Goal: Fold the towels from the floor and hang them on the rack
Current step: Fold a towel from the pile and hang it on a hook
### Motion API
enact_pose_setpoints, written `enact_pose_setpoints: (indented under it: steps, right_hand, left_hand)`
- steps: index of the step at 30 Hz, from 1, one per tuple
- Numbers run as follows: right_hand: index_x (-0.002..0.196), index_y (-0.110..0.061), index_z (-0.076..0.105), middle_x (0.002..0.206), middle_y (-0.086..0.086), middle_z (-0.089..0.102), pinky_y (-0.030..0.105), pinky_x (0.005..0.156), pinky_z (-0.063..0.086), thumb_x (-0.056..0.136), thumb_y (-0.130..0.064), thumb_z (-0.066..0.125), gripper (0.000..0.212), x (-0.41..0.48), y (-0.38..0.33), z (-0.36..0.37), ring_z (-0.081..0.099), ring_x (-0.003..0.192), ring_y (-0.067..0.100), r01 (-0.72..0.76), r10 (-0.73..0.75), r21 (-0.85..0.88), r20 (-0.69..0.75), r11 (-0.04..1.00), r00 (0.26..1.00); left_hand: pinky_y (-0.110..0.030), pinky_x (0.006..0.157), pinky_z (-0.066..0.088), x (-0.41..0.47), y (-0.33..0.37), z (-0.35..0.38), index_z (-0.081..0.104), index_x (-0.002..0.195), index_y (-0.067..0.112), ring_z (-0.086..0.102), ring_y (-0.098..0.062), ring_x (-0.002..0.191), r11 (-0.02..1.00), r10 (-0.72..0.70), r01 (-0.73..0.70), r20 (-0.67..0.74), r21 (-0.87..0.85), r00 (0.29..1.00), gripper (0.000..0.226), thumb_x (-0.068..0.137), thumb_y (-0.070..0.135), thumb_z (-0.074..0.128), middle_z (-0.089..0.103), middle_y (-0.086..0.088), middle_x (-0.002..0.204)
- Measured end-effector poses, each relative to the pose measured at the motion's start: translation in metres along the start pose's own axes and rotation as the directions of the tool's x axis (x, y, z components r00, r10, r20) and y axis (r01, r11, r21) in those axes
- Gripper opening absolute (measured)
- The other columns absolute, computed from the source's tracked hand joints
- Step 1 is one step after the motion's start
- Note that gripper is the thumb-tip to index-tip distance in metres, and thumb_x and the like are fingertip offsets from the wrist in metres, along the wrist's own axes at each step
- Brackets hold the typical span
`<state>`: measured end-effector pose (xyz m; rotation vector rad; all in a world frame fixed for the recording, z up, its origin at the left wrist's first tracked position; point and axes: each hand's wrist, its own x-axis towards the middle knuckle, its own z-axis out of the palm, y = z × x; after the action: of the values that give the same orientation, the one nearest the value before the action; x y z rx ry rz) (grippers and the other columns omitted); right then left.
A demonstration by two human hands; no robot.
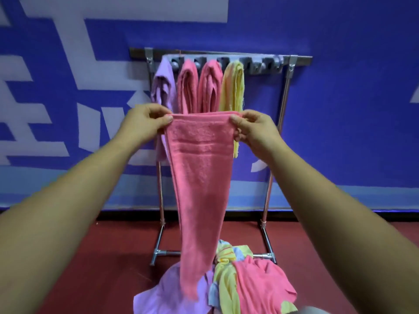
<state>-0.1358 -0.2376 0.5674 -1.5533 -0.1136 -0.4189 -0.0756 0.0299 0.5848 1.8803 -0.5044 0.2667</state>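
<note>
A pink towel [200, 177], folded lengthwise into a long strip, hangs straight down in front of me. My left hand [145, 123] pinches its top left corner and my right hand [254, 130] pinches its top right corner, with the top edge stretched level between them. Behind it stands the metal rack [288, 87]. Over its top bar hang a purple towel [163, 87], two pink towels [188, 87] and a yellow towel [233, 87], side by side. A pile of loose towels [249, 282], purple, yellow and pink, lies on the floor below.
The rack stands against a blue wall [351, 109] with white shapes. The right half of its top bar carries grey clips [260, 64] and no towel. The floor [90, 257] is dark red.
</note>
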Motion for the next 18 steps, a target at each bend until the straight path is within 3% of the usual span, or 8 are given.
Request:
enact_pose_setpoints:
  steps: [4, 6, 8, 9, 10, 11, 14, 18]
  right_hand:
    - [0.091, 0.001, 0.067, 0.072, 0.007, 0.067, 0.024, 0.068, 0.058, 0.093, 0.005, 0.059, 0.009, 0.012, -0.091, -0.006, 0.065, 0.063, 0.014, 0.123, -0.153, 0.303, 0.077, 0.945, 0.985]
    - [0.098, 0.0, 0.063, 0.076, 0.006, 0.067, 0.023, 0.07, 0.057, 0.095, 0.007, 0.054, 0.012, 0.009, -0.116, -0.016, 0.065, 0.067, 0.013, 0.043, -0.146, 0.472, 0.183, 0.881, 0.972]
    - [0.103, -0.001, 0.061, 0.068, 0.003, 0.063, 0.022, 0.062, 0.055, 0.096, 0.003, 0.056, 0.01, 0.004, -0.11, -0.023, 0.062, 0.06, 0.011, -0.065, -0.011, 0.289, 0.252, 0.955, 0.968]
    - [0.098, -0.001, 0.063, 0.061, 0.002, 0.061, 0.023, 0.058, 0.055, 0.093, 0.001, 0.062, 0.005, 0.001, -0.098, -0.025, 0.059, 0.056, 0.012, -0.09, 0.089, -0.005, 0.194, 0.996, 0.977]
    - [0.086, -0.002, 0.065, 0.055, 0.001, 0.059, 0.023, 0.055, 0.053, 0.089, -0.001, 0.069, 0.005, -0.002, -0.085, -0.026, 0.057, 0.054, 0.012, -0.098, 0.128, -0.282, 0.092, 0.954, 0.987]
    - [0.073, -0.004, 0.065, 0.051, 0.0, 0.057, 0.024, 0.053, 0.051, 0.086, -0.002, 0.074, 0.016, -0.004, -0.076, -0.027, 0.055, 0.052, 0.013, -0.113, 0.124, -0.405, 0.002, 0.907, 0.992]
    - [0.068, -0.008, 0.064, 0.053, 0.0, 0.059, 0.023, 0.052, 0.049, 0.087, -0.001, 0.073, 0.022, -0.008, -0.075, -0.026, 0.056, 0.05, 0.011, -0.104, 0.099, -0.259, -0.031, 0.96, 0.995]
    - [0.087, -0.002, 0.069, 0.066, 0.001, 0.067, 0.02, 0.051, 0.049, 0.085, -0.003, 0.075, 0.007, -0.009, -0.085, -0.032, 0.061, 0.055, 0.008, -0.077, 0.076, -0.098, -0.01, 0.992, 0.997]
  left_hand:
    - [-0.031, 0.073, 0.056, 0.02, 0.099, -0.018, 0.067, 0.083, 0.017, 0.061, -0.01, 0.064, 0.953, 0.145, -0.162, -0.085, -0.257, 0.986, 0.017, 0.092, 0.003, 0.064, 0.066, 0.002, 0.071]
    - [-0.023, 0.068, 0.055, 0.018, 0.119, -0.021, 0.066, 0.084, 0.016, 0.063, -0.008, 0.064, 0.916, 0.149, -0.152, -0.036, -0.372, 0.988, 0.015, 0.092, 0.004, 0.063, 0.066, 0.002, 0.073]
    - [-0.019, 0.065, 0.054, 0.014, 0.106, -0.021, 0.067, 0.082, 0.018, 0.061, -0.007, 0.064, 0.99, 0.122, -0.114, 0.1, -0.078, 0.988, 0.016, 0.091, 0.004, 0.065, 0.065, 0.002, 0.073]
    - [-0.022, 0.066, 0.053, 0.012, 0.093, -0.02, 0.069, 0.079, 0.02, 0.061, -0.006, 0.062, 0.98, 0.09, -0.116, 0.165, 0.159, 0.982, 0.018, 0.09, 0.004, 0.067, 0.066, 0.004, 0.07]
    - [-0.027, 0.071, 0.053, 0.012, 0.081, -0.018, 0.07, 0.077, 0.021, 0.061, -0.007, 0.061, 0.946, 0.053, -0.108, 0.183, 0.307, 0.982, 0.02, 0.089, 0.005, 0.069, 0.067, 0.007, 0.065]
    - [-0.033, 0.077, 0.055, 0.011, 0.073, -0.016, 0.07, 0.076, 0.023, 0.064, -0.009, 0.063, 0.923, 0.044, -0.11, 0.184, 0.368, 0.982, 0.02, 0.088, 0.008, 0.069, 0.068, 0.009, 0.064]
    - [-0.049, 0.087, 0.056, 0.008, 0.071, -0.013, 0.068, 0.075, 0.03, 0.07, -0.026, 0.08, 0.889, 0.102, -0.149, 0.131, 0.434, 0.986, 0.018, 0.087, 0.017, 0.069, 0.07, 0.005, 0.073]
    - [-0.05, 0.086, 0.057, 0.002, 0.081, -0.015, 0.066, 0.079, 0.027, 0.07, -0.029, 0.081, 0.92, 0.089, -0.123, 0.108, 0.373, 0.99, 0.013, 0.092, 0.023, 0.065, 0.071, -0.009, 0.084]
